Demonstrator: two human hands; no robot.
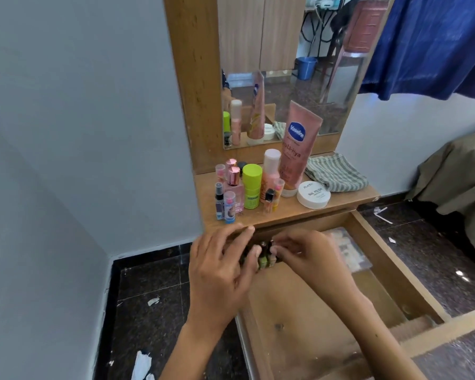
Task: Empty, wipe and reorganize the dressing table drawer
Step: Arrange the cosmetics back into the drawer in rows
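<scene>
Glass nail-polish bottles [263, 256] at the drawer [307, 311] back-left corner: we judge them light, breakable; left hand [220, 272] and right hand [310, 259] pinch their caps.

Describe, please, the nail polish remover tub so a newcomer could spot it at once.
Start at the mirror and drop to the wooden shelf below it. Between the tall pink Vaseline tube and the striped cloth sits the tub. It is the only low, round, white container there.
</scene>
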